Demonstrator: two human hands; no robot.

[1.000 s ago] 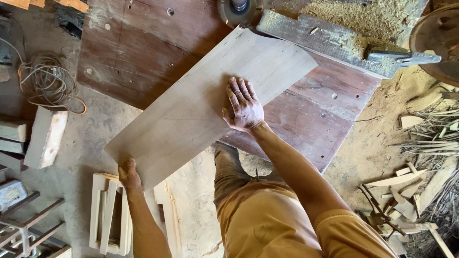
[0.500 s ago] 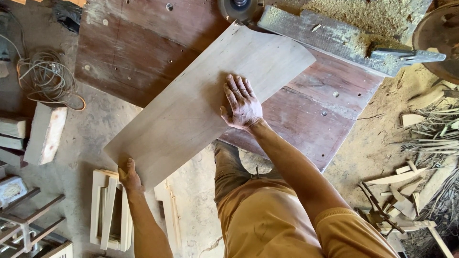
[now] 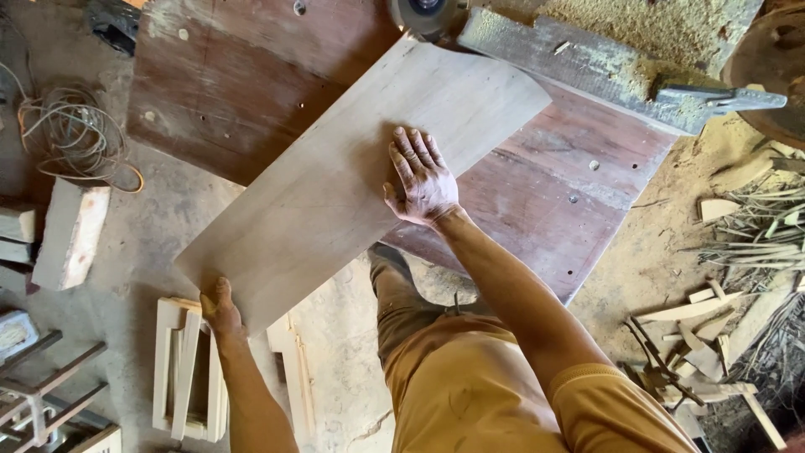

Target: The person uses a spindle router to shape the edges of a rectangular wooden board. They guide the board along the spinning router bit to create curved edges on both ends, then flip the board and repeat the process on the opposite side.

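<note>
A long pale wooden board (image 3: 335, 184) lies slantwise on a reddish-brown saw table (image 3: 537, 201), its far end near the round saw blade (image 3: 423, 13) at the top. My right hand (image 3: 422, 178) rests flat on the board with fingers spread, pressing down near its right edge. My left hand (image 3: 220, 308) grips the board's near left corner, which overhangs the table above the floor.
A grey fence rail (image 3: 587, 67) covered in sawdust crosses the table's far right. A coil of cable (image 3: 71, 138) and wood blocks (image 3: 71, 235) lie on the floor at left. A wooden frame (image 3: 189, 373) lies below. Offcuts (image 3: 713, 327) pile at right.
The board has slid slightly toward the blade, with both hands moving along with it. Grips are unchanged.
</note>
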